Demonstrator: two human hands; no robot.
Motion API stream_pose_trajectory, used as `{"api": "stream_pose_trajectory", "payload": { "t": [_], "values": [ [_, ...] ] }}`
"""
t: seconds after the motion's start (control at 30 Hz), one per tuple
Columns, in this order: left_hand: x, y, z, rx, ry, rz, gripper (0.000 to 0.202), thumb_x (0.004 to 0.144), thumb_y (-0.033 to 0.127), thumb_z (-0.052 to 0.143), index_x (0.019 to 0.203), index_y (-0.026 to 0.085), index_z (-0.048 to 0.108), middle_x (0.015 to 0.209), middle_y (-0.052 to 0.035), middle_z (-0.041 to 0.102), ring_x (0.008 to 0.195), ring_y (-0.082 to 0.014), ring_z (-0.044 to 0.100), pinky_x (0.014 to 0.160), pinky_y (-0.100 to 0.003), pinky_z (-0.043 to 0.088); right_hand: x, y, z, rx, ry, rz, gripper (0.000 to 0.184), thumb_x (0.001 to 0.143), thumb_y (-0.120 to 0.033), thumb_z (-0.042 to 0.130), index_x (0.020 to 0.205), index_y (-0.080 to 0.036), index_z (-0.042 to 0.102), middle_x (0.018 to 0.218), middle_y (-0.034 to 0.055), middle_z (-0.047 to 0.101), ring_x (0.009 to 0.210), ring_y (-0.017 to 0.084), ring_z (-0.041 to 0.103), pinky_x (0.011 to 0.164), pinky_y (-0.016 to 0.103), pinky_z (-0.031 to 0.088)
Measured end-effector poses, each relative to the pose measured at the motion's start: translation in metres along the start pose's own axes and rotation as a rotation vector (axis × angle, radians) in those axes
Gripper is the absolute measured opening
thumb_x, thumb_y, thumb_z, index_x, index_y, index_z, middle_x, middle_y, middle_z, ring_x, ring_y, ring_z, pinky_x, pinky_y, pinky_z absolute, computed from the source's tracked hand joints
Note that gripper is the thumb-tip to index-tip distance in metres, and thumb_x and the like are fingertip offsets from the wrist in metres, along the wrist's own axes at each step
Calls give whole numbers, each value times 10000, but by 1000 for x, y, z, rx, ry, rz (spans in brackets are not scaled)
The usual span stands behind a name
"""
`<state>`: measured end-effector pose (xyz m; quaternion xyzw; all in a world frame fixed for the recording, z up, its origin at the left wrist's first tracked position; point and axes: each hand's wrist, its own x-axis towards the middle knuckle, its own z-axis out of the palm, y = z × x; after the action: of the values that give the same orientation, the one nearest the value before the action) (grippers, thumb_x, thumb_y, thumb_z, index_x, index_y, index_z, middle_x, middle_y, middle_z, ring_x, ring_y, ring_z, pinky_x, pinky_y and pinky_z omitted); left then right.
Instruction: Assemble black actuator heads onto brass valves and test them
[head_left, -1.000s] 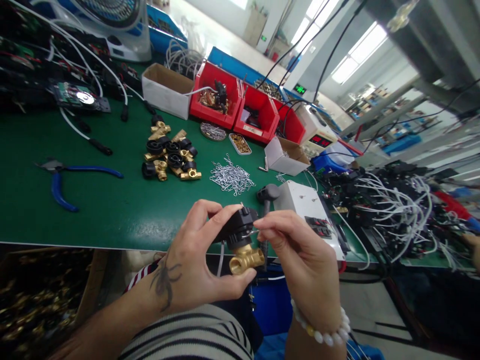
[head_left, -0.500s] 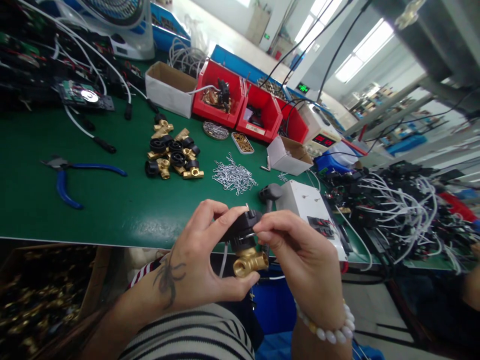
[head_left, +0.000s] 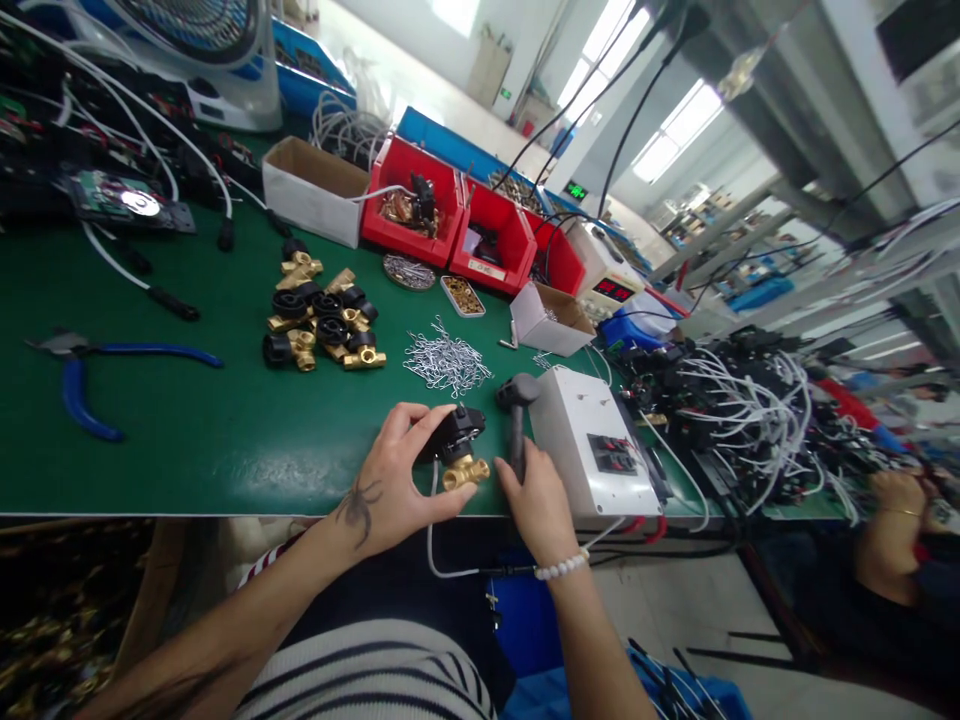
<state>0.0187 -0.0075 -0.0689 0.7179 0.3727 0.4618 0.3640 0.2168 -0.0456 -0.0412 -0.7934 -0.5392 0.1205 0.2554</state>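
My left hand [head_left: 394, 478] grips a small valve [head_left: 459, 452] with a black plastic top and a brass body, held down on the green mat [head_left: 187, 420] near the front edge. My right hand [head_left: 534, 500] is wrapped round the lower end of a grey handled tool [head_left: 516, 415] that stands upright just right of the valve, beside a white control box [head_left: 592, 440]. A thin white cable runs from the valve down over the table edge. A pile of small metal clips [head_left: 444, 360] lies just beyond the hands.
A heap of brass and black valves [head_left: 322, 320] lies at mid-table, blue-handled pliers [head_left: 82, 375] at the left. Red bins [head_left: 450, 215] and cardboard boxes [head_left: 311, 180] line the back. Tangled white wires [head_left: 750, 410] fill the right side, where another person's arm [head_left: 896, 530] shows.
Both hands have come down from in front of my chest to the mat. The right hand let go of the valve's top and took hold of the grey tool.
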Motion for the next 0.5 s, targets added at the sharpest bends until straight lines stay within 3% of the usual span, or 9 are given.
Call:
{"api": "stream_pose_trajectory", "payload": {
  "t": [0.1,0.23,0.33,0.4,0.5],
  "values": [
    [1,1,-3,-26,-35,-23,638,753,380,696,1336,231,482,1168,-66,462,1083,-224,525,1009,-422,495,-5,-2,-2,58,-37,-39,322,872,-305,496,1086,-117,645,834,111,649,786,267,627,712,385,513],
    [2,2,-6,-43,-84,-20,643,755,364,698,1347,252,471,1164,-60,449,1084,-216,515,998,-419,503,-28,-14,-28,368,140,-139,360,972,-415,454,1237,-185,533,672,-10,531,548,147,506,501,257,439],
    [3,1,-7,-51,-90,-6,649,746,346,701,1344,241,473,1154,-58,450,1075,-212,513,998,-423,501,-45,-21,-56,582,177,-192,266,983,-444,490,1056,-206,582,580,-57,415,457,92,378,412,198,316],
    [4,1,-7,-64,-96,-18,641,742,335,701,1337,246,480,1147,-54,452,1068,-209,514,992,-418,506,-51,-23,-70,643,164,-186,355,982,-498,476,845,-188,578,539,-54,387,440,82,352,397,197,275],
    [4,2,-10,-89,-119,-34,645,736,335,711,1335,254,486,1139,-46,448,1067,-203,514,990,-409,509,-53,-23,-79,746,205,-178,503,987,-597,356,730,-195,516,505,-55,354,407,81,321,387,209,256]
  ]
}}
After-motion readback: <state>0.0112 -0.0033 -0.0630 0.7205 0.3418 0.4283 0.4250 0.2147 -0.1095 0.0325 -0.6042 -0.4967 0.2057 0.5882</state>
